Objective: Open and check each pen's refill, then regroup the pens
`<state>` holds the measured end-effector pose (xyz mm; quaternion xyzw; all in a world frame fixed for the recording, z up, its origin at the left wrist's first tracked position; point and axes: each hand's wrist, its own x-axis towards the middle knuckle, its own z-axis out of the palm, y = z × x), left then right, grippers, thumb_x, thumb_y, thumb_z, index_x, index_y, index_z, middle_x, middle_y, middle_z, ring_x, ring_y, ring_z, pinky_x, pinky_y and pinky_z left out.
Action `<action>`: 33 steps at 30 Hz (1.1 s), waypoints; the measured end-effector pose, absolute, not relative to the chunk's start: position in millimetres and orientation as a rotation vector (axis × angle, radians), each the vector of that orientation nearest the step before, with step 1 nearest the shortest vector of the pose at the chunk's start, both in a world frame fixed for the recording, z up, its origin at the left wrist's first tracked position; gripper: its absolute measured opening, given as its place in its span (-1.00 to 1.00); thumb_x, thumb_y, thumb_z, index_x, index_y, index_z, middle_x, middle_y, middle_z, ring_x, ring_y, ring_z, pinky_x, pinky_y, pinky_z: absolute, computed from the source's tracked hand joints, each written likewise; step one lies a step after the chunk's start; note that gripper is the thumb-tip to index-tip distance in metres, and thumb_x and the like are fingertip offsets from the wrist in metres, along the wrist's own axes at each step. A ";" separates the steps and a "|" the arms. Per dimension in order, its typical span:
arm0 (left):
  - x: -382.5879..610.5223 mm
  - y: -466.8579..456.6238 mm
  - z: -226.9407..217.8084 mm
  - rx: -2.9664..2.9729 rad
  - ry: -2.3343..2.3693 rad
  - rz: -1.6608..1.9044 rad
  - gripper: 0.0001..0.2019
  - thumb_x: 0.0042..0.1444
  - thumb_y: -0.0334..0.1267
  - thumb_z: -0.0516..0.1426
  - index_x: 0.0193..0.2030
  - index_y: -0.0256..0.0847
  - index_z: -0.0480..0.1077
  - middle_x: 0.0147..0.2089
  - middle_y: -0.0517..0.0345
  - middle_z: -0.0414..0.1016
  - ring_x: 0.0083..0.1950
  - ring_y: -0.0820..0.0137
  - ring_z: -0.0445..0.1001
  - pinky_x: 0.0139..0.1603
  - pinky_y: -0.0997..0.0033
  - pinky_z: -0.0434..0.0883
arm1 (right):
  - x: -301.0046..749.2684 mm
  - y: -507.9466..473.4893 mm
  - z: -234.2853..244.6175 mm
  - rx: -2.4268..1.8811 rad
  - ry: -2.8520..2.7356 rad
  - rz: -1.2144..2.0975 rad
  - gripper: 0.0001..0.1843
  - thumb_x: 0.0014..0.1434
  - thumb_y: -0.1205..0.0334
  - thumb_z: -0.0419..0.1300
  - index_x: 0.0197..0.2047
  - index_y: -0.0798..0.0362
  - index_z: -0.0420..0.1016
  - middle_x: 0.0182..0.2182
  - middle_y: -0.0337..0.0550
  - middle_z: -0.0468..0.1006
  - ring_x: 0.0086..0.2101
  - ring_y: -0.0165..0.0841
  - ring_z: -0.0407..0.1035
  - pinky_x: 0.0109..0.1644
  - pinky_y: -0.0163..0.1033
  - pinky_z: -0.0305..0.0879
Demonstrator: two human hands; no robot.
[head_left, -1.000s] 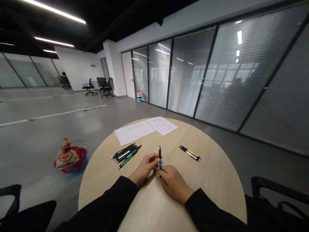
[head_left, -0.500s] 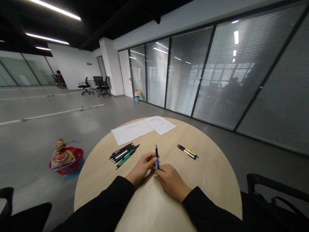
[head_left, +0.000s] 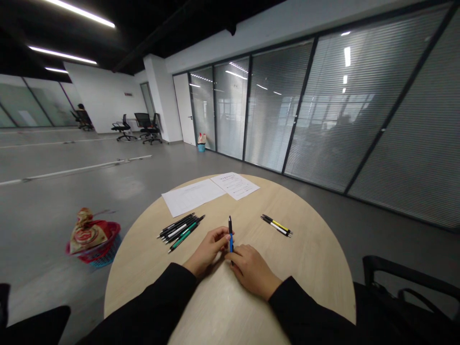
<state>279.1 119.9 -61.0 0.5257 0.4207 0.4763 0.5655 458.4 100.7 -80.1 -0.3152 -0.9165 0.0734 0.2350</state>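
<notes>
Between my two hands a blue and black pen [head_left: 230,235] stands nearly upright, its dark end pointing up and away from me. My left hand [head_left: 211,247] is closed on its barrel, thumb and fingers pinching the blue part. My right hand [head_left: 253,268] is closed around the lower end, which its fingers partly hide. To the left of my hands lies a bunch of black, silver and green pens [head_left: 182,229], side by side. On the right, a yellow and black pen [head_left: 278,223] lies alongside a white and black pen [head_left: 276,227].
Two printed paper sheets [head_left: 194,195] lie at the far side of the round wooden table [head_left: 309,268]. A basket [head_left: 104,249] with a bag in it stands on the floor at left. A black chair [head_left: 402,273] is at the right edge.
The whole view has shifted slightly, so everything appears a little further left. Both hands keep hold of the blue and black pen in nearly the same pose.
</notes>
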 end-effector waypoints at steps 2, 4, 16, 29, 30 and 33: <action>279.2 119.6 -60.4 1.230 1.001 1.116 -0.62 -0.02 -0.01 0.34 -0.23 -0.30 0.48 -0.48 0.25 0.36 -0.48 0.54 0.23 -0.42 0.51 0.15 | 458.6 100.6 -78.6 -0.860 -2.516 0.203 -0.76 0.24 0.40 0.16 -0.03 -0.01 0.46 -0.19 -0.12 0.51 -0.15 -0.26 0.35 -0.05 -0.19 0.22; 279.5 119.2 -59.6 1.234 1.005 1.110 -0.62 -0.02 -0.01 0.34 -0.25 -0.30 0.47 -0.48 0.25 0.35 -0.48 0.53 0.23 -0.42 0.51 0.15 | 458.8 100.6 -77.8 -0.851 -2.519 0.202 -0.76 0.25 0.39 0.15 -0.03 0.00 0.46 -0.19 -0.12 0.51 -0.15 -0.27 0.35 -0.05 -0.19 0.21; 279.0 119.8 -60.5 1.257 0.991 1.089 -0.61 0.01 0.03 0.32 -0.26 -0.29 0.45 -0.49 0.26 0.33 -0.48 0.53 0.22 -0.42 0.51 0.13 | 458.8 103.6 -84.7 -0.837 -2.526 0.145 -0.87 0.31 0.35 0.14 -0.12 0.01 0.48 -0.25 -0.15 0.53 -0.21 -0.29 0.34 -0.10 -0.21 0.18; 279.8 119.3 -61.1 1.287 0.981 1.087 -0.63 0.02 0.00 0.32 -0.28 -0.29 0.43 -0.50 0.26 0.33 -0.48 0.53 0.21 -0.42 0.50 0.12 | 459.0 102.2 -81.2 -0.844 -2.526 0.171 -0.89 0.29 0.36 0.16 -0.14 0.02 0.48 -0.22 -0.14 0.53 -0.19 -0.27 0.35 -0.09 -0.20 0.20; 280.0 119.1 -60.5 1.286 0.988 1.087 -0.63 0.02 0.00 0.32 -0.29 -0.29 0.43 -0.50 0.27 0.33 -0.48 0.53 0.21 -0.42 0.50 0.13 | 459.0 102.2 -81.2 -0.843 -2.526 0.168 -0.89 0.29 0.35 0.16 -0.14 0.02 0.48 -0.23 -0.15 0.53 -0.19 -0.28 0.35 -0.10 -0.20 0.20; 280.4 118.5 -58.8 1.280 0.998 1.089 -0.63 0.01 0.01 0.32 -0.30 -0.29 0.42 -0.51 0.27 0.33 -0.48 0.53 0.22 -0.41 0.50 0.13 | 459.2 102.4 -81.4 -0.841 -2.521 0.166 -0.88 0.30 0.36 0.15 -0.14 0.02 0.49 -0.24 -0.15 0.53 -0.21 -0.29 0.35 -0.11 -0.21 0.20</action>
